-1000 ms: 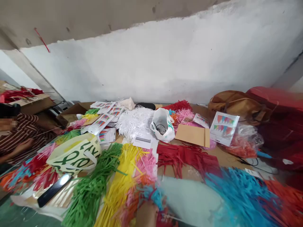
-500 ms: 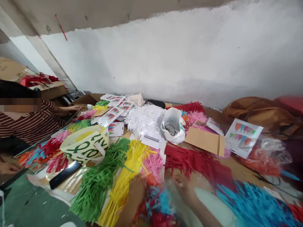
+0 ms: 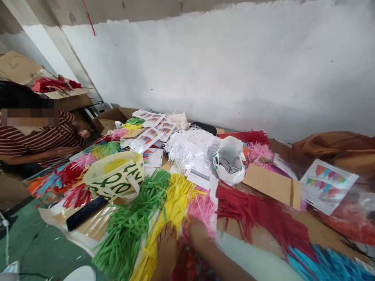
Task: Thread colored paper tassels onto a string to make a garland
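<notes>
My left hand (image 3: 167, 244) lies at the near part of the yellow paper fringe (image 3: 179, 191), its fingers stretched forward and slightly apart. Beside it, my right hand (image 3: 197, 234) is over the near end of the pink fringe (image 3: 201, 207); motion smears it and its fingers are mostly hidden. Green fringe (image 3: 129, 226) spreads to the left of my hands. Dark red fringe (image 3: 258, 214) stretches off to the right, towards blue fringe (image 3: 331, 261). Below my wrists, red and blue strips are partly covered by my arms.
A cream bag (image 3: 114, 175) and a phone (image 3: 87, 212) lie on the left. White shredded strips (image 3: 191, 150), a white bag (image 3: 230, 160), a cardboard piece (image 3: 268, 185) and printed packets (image 3: 328, 185) stretch along the table. At left sits a person in a striped top (image 3: 43, 146).
My right hand has moved left, from near the dark red fringe to the pink fringe, close to my left hand. The view has shifted, and the seated person's arms have moved.
</notes>
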`<action>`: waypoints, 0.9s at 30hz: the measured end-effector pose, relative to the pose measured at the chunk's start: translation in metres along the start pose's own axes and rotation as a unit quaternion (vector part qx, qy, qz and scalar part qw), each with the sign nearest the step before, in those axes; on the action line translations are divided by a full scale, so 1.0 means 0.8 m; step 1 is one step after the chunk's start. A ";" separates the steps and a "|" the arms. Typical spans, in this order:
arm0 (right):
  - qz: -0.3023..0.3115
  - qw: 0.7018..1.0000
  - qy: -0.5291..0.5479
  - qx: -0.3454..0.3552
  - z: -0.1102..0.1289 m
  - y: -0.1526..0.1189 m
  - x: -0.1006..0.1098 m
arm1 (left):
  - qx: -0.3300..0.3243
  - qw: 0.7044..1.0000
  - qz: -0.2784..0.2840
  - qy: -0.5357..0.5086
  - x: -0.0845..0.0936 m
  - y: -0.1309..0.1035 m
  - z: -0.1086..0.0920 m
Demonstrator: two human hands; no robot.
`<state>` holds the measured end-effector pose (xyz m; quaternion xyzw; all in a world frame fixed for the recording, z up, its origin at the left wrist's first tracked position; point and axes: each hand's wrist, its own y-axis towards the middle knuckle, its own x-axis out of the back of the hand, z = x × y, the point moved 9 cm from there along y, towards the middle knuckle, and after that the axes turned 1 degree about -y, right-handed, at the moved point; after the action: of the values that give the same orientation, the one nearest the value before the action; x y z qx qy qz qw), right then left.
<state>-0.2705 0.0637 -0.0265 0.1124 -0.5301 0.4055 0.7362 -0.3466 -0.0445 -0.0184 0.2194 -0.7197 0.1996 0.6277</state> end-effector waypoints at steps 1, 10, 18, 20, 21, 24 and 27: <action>0.000 1.000 0.000 -0.015 -0.003 0.000 0.000 | -0.003 1.000 -0.001 -0.004 0.000 0.000 0.001; -0.027 0.995 0.077 -0.058 -0.017 -0.009 0.035 | -0.026 0.999 -0.002 -0.037 -0.002 0.007 0.012; -0.081 0.981 0.179 -0.005 -0.002 -0.015 0.097 | -0.002 0.993 -0.054 -0.101 0.044 0.003 0.013; -0.103 0.972 0.211 0.018 0.007 -0.017 0.118 | 0.007 0.976 -0.128 -0.178 0.086 0.003 0.015; -0.112 0.967 0.228 0.031 0.013 -0.018 0.128 | 0.013 0.959 -0.147 -0.241 0.103 0.006 0.017; -0.135 0.949 0.277 0.061 0.027 -0.022 0.154 | 0.058 0.893 -0.109 -0.432 0.123 0.028 0.016; -0.157 0.933 0.313 0.080 0.036 -0.029 0.175 | 0.086 0.865 -0.038 -0.494 0.124 0.055 -0.002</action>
<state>-0.2585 0.0988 0.1131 0.1199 -0.2138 0.3407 0.9077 -0.3814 -0.0140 0.0793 0.3702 -0.9063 0.1024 0.1762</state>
